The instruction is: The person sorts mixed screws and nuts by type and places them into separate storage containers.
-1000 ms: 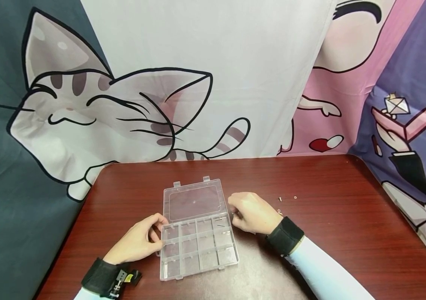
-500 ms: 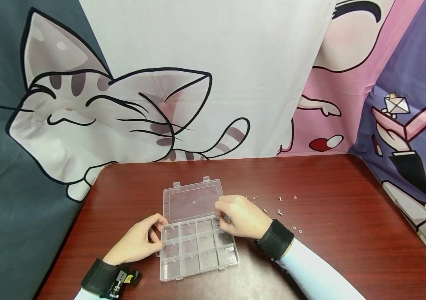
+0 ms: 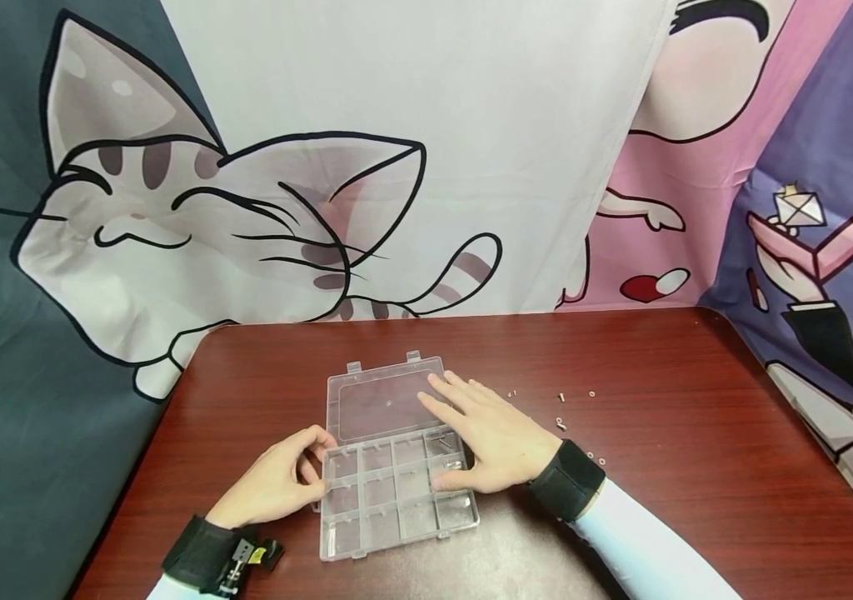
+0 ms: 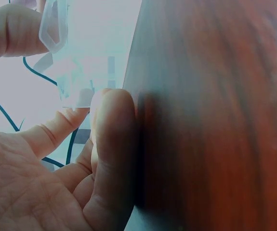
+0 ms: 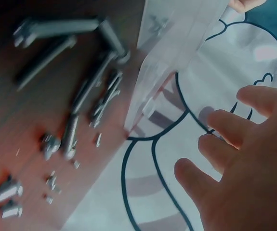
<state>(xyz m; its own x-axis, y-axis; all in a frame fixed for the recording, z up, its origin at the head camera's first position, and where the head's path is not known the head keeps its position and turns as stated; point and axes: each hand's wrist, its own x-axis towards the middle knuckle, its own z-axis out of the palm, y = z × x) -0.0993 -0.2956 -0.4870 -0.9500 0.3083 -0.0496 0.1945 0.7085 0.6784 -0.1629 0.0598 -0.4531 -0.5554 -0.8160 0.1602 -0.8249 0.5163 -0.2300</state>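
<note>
A clear plastic compartment box (image 3: 361,554) lies with its lid (image 3: 381,408) folded back. My left hand (image 3: 269,483) grips the box's left side, thumb at the near part and fingers farther back; its palm and fingers (image 4: 114,120) fill the lower left of the left wrist view. Over the right side of the box is my right hand (image 3: 501,437), fingers spread and nothing held; its fingers (image 5: 196,178) are extended in the right wrist view. Small metal pieces (image 3: 441,442) lie in the far-right compartment, partly behind the right hand.
Several small screws (image 3: 561,397) and nuts (image 3: 591,394) are scattered on the red-brown table (image 3: 666,500) right of the box. The right wrist view shows blurred metal pieces (image 5: 56,29) close up. A printed cloth (image 3: 531,125) hangs behind the table.
My right hand has moved left from beside the box to over its far-right compartment with fingers curled, then spread its fingers above the right side. The left hand stays put.
</note>
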